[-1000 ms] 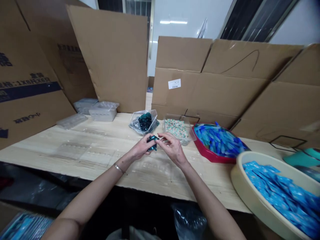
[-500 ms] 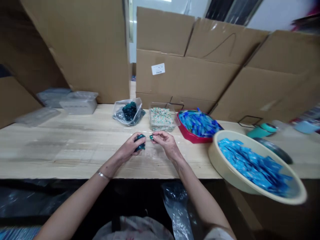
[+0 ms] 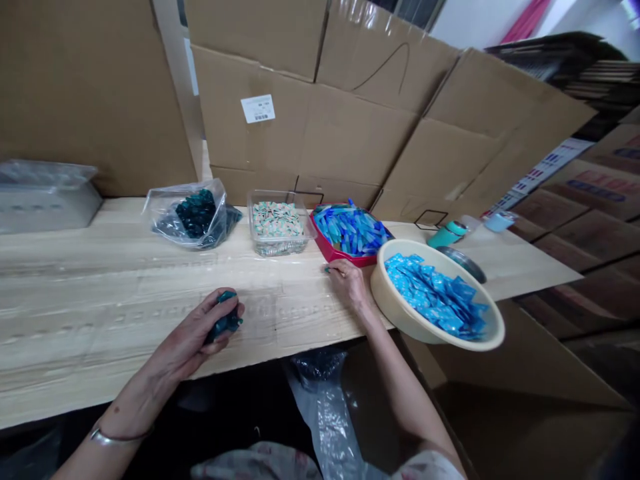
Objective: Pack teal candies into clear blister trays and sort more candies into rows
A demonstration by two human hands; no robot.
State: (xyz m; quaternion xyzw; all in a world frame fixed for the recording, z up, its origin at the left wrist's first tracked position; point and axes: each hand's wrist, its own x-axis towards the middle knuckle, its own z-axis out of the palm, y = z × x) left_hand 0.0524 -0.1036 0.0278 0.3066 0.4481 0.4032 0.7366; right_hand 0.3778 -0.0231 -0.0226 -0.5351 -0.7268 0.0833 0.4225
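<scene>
My left hand (image 3: 193,331) rests near the table's front edge, its fingers curled round a bunch of dark teal shiny packets (image 3: 225,318). My right hand (image 3: 347,285) lies on the wooden table (image 3: 125,267), pinching a tiny teal piece (image 3: 327,269) at its fingertips. It is close to the red tray (image 3: 320,241), which is heaped with blue packets, and to a beige basin (image 3: 395,307) of blue sachets. Behind my hands stand a clear bag (image 3: 165,217) of dark teal packets and a clear plastic tub (image 3: 277,247) of white-and-green pieces.
A teal bottle (image 3: 447,235) and a round metal lid (image 3: 463,263) lie behind the basin. A clear plastic container (image 3: 45,203) stands at the far left. Cardboard sheets (image 3: 300,127) line the table's back edge. Stacked cartons (image 3: 575,220) stand at the right.
My head has turned right, shifting the scene left. My hands have parted: the left moved toward the front edge with the teal bunch, and the right moved toward the red tray.
</scene>
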